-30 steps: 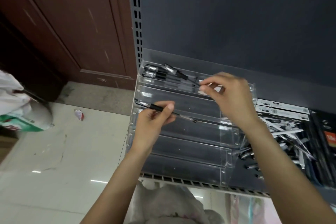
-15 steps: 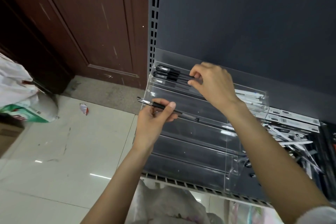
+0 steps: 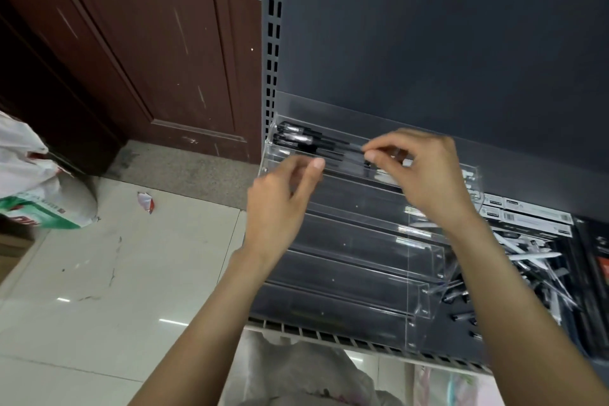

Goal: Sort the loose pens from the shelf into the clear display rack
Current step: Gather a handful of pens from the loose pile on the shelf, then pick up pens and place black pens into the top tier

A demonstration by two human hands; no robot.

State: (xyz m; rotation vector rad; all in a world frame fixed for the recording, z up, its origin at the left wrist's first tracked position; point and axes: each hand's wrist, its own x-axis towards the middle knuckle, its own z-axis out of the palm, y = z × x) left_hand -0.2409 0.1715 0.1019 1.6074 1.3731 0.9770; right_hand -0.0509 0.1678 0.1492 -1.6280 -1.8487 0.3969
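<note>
The left hand [image 3: 280, 198] has lifted its black pen up to the top tier of the clear acrylic stepped rack [image 3: 362, 241]; whether it still grips is unclear. The right hand [image 3: 418, 171] pinches the black pens [image 3: 309, 141] lying there. 1 more pen is nearly filed.

To your left stands a dark brown wooden door [image 3: 131, 43], scuffed with pale streaks, above a grey stone threshold [image 3: 184, 171]. Glossy white floor tiles [image 3: 115, 290] spread below, with a crumpled red-and-white scrap [image 3: 146, 202] lying near the threshold. At the far left you see a white plastic bag [image 3: 23, 158] resting on a green-and-white sack [image 3: 49, 208]. Below the shelf edge sits a pale woven sack [image 3: 296, 376].
</note>
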